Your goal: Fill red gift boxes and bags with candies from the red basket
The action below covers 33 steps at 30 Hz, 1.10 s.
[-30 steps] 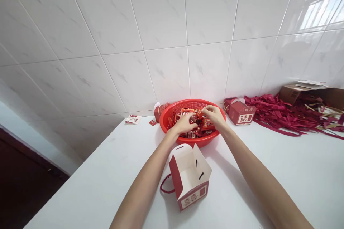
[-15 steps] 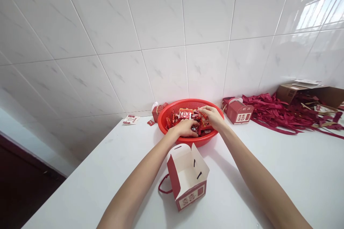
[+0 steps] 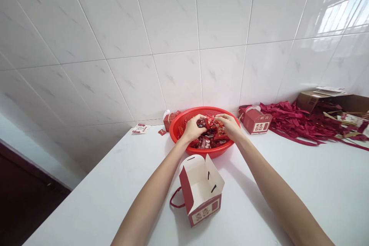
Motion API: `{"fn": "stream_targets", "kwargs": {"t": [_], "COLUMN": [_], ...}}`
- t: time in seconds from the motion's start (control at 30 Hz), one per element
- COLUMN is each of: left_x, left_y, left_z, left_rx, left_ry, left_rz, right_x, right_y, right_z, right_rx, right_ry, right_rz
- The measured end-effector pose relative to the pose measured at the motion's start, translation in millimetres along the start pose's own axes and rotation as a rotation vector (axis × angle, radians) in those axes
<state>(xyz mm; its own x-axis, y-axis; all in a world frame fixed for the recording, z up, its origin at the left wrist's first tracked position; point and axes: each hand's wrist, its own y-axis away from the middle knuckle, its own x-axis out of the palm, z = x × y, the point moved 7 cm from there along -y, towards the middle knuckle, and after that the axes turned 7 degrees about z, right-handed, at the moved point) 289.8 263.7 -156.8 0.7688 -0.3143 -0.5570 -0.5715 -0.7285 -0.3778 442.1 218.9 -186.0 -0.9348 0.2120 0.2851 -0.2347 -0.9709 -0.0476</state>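
Note:
Both hands are inside a red plastic basket (image 3: 186, 152) filled with red-wrapped candies (image 3: 205, 143). My left hand (image 3: 193, 127) is over the basket's left part, its fingers curled around dark red wrapped candy. On the right side, my right hand (image 3: 230, 126) has its fingertips pinched at a shiny red wrapper; the fingers partly hide what they hold. In front of the basket stands an open red and white paper box (image 3: 205, 205), its flaps up and its inside bare. A dark red cord handle (image 3: 175, 199) sticks out from the box's left side.
A closed red gift box (image 3: 258, 121) sits right of the basket, beside a heap of dark red ribbons (image 3: 291, 121) and a brown carton (image 3: 309, 100). Left of the basket lie a small red packet (image 3: 162, 132) and printed cards (image 3: 141, 129). A tiled wall (image 3: 175, 80) backs the white table (image 3: 115, 184).
My left hand has moved back and slightly left within the basket, lifting candy in its curled fingers. My right hand has stayed nearly in place. The open box has not moved.

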Motion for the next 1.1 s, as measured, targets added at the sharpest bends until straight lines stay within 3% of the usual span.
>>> {"fn": "stream_targets", "kwargs": {"t": [0.23, 0.4, 0.7, 0.83, 0.97, 1.1], "left_x": [11.5, 16.8, 12.1, 6.9, 14.1, 15.8], "left_y": [2.2, 2.4, 0.0, -1.6, -0.3, -0.7], "left_z": [7.7, 10.9, 14.9, 14.3, 13.4, 13.4], "left_rx": [-0.061, -0.076, -0.070, -0.012, -0.029, -0.042], "left_ry": [0.082, 0.056, 0.073, 0.147, 0.230, 0.233], "left_rz": [0.118, 0.192, 0.103, 0.015, 0.134, 0.147], "right_x": [17.4, 11.0, 0.7, 5.4, 15.5, 13.5], "right_y": [4.0, 1.7, 5.1, 3.8, 6.0, 6.5], "right_z": [-6.5, -5.9, 2.2, 2.0, 0.7, 1.9], "right_rx": [0.074, 0.045, 0.007, -0.010, 0.010, 0.003], "right_ry": [0.125, 0.136, 0.114, 0.083, 0.093, 0.093], "right_rz": [0.292, 0.178, 0.008, 0.092, 0.243, 0.212]}}
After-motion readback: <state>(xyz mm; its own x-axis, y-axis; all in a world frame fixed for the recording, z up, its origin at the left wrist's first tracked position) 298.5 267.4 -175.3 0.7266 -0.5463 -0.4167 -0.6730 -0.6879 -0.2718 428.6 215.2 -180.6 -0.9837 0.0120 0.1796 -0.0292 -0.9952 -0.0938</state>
